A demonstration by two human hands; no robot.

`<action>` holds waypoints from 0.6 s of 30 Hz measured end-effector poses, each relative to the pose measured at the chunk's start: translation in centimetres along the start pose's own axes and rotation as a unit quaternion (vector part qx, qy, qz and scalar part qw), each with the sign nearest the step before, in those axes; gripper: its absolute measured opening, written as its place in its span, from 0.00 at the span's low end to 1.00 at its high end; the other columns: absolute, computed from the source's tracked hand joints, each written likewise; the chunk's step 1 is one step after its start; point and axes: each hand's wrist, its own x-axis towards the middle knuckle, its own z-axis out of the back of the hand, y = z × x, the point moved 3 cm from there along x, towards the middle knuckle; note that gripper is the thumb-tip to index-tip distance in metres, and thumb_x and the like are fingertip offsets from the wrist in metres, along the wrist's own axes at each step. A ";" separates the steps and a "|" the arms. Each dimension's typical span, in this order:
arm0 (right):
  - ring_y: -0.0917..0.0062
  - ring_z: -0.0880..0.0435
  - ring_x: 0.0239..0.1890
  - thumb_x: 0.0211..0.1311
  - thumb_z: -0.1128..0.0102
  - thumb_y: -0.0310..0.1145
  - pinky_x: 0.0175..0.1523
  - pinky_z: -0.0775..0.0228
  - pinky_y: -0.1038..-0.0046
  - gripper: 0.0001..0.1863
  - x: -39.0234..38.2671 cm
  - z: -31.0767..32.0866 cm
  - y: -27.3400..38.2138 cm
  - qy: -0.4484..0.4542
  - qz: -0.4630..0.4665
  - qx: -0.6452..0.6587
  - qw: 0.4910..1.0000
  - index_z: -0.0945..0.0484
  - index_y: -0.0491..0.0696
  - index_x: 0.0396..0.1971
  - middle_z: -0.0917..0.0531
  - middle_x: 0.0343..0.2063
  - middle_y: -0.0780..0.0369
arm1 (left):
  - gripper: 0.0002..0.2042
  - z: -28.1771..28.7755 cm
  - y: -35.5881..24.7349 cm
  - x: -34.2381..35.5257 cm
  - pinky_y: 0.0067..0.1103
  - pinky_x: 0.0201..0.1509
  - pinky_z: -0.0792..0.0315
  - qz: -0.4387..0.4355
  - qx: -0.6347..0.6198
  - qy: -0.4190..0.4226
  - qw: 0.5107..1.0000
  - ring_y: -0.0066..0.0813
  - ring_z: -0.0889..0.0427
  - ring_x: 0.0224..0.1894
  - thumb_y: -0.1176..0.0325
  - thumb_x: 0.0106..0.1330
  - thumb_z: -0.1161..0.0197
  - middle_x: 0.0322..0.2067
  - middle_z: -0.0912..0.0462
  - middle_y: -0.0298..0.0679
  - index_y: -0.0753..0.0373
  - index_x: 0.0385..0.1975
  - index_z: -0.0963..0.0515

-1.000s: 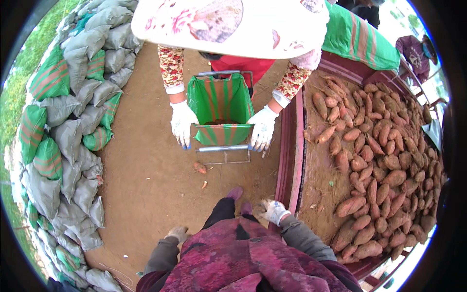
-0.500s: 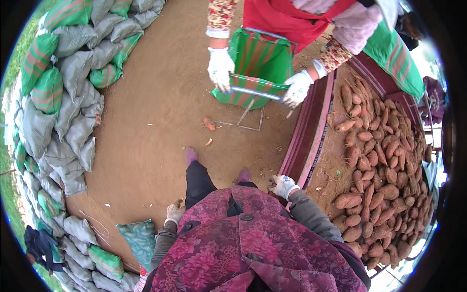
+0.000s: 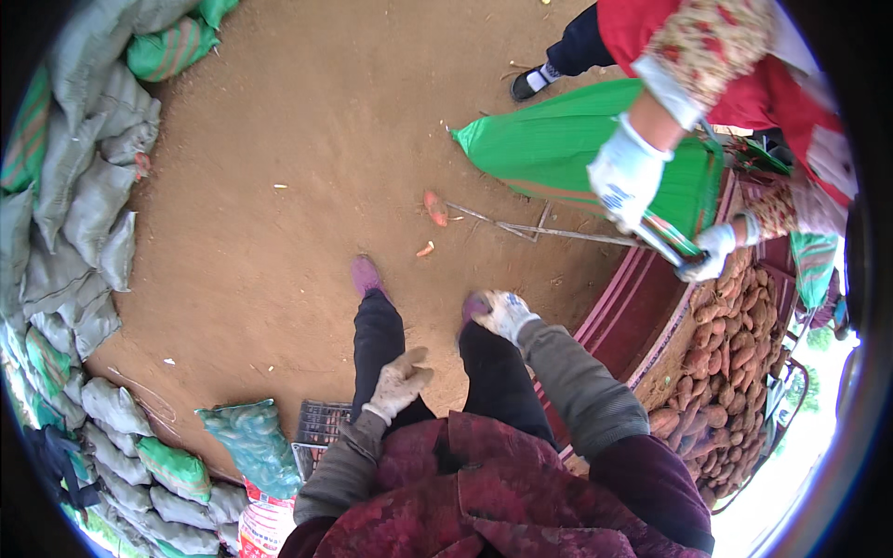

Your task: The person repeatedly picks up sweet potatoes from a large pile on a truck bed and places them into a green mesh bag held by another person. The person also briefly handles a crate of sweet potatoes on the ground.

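Observation:
Both of my hands wear whitish gloves and hang in front of my legs. My left hand (image 3: pixel 398 383) is open, nothing in it, over my left thigh. Out ahead of my right leg, my right hand (image 3: pixel 502 314) is also empty, its fingers loosely bent. At upper right, a co-worker's gloved hands (image 3: pixel 631 177) grip the bar of a metal frame (image 3: pixel 521 228) carrying a green striped woven sack (image 3: pixel 567 139). The sack lies tilted toward the trailer's maroon side panel (image 3: pixel 619 321). One sweet potato (image 3: pixel 434 207) rests on the dirt beside the frame's foot.
Sweet potatoes (image 3: pixel 730 358) are heaped in the trailer on the right. Filled grey and green sacks (image 3: pixel 70 200) are stacked along the left. Near my left arm stand a teal mesh bag (image 3: pixel 253 442) and a dark plastic crate (image 3: pixel 321 423).
The co-worker has swung the frame and sack right, tipping the sack toward the trailer. My right hand has left the trailer's edge, and both hands are now further forward. The view has shifted.

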 end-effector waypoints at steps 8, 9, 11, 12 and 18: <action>0.52 0.16 0.51 0.56 0.31 0.50 0.55 0.23 0.54 0.35 25.2 -6.3 -7.1 -0.068 -0.142 -0.028 0.987 0.27 0.47 0.60 0.18 0.51 0.46 | 0.25 -2.3 6.4 5.9 0.19 0.48 0.25 0.128 -0.165 -0.002 0.978 0.22 0.20 0.45 0.73 0.69 0.36 0.49 0.18 0.42 0.70 0.65 0.31; 0.53 0.17 0.52 0.54 0.29 0.49 0.56 0.23 0.55 0.39 27.7 -7.6 -8.0 -0.075 -0.151 -0.051 0.984 0.30 0.47 0.63 0.20 0.52 0.46 | 0.25 -2.2 6.7 6.3 0.19 0.51 0.25 0.159 -0.175 0.016 0.972 0.22 0.19 0.46 0.73 0.69 0.37 0.46 0.17 0.42 0.70 0.65 0.31; 0.53 0.19 0.55 0.50 0.24 0.49 0.57 0.24 0.55 0.47 34.2 -9.7 -9.7 -0.079 -0.180 -0.104 0.975 0.36 0.47 0.68 0.22 0.55 0.46 | 0.23 -1.8 6.9 6.8 0.18 0.43 0.23 0.172 -0.205 -0.030 0.963 0.21 0.17 0.39 0.71 0.67 0.34 0.39 0.13 0.39 0.69 0.61 0.26; 0.53 0.21 0.58 0.49 0.24 0.50 0.59 0.25 0.56 0.48 36.7 -11.0 -10.2 -0.098 -0.180 -0.116 0.972 0.36 0.46 0.67 0.23 0.55 0.47 | 0.24 -1.6 6.9 6.9 0.19 0.45 0.22 0.167 -0.243 -0.042 0.955 0.23 0.16 0.42 0.72 0.66 0.33 0.41 0.13 0.40 0.68 0.62 0.27; 0.56 0.17 0.48 0.49 0.23 0.40 0.51 0.21 0.58 0.38 43.9 -14.3 -12.6 -0.144 -0.293 0.270 0.906 0.32 0.45 0.59 0.19 0.48 0.52 | 0.27 -1.3 6.5 7.7 0.23 0.51 0.21 0.162 -0.189 -0.058 0.967 0.30 0.16 0.49 0.74 0.65 0.32 0.50 0.17 0.44 0.69 0.64 0.30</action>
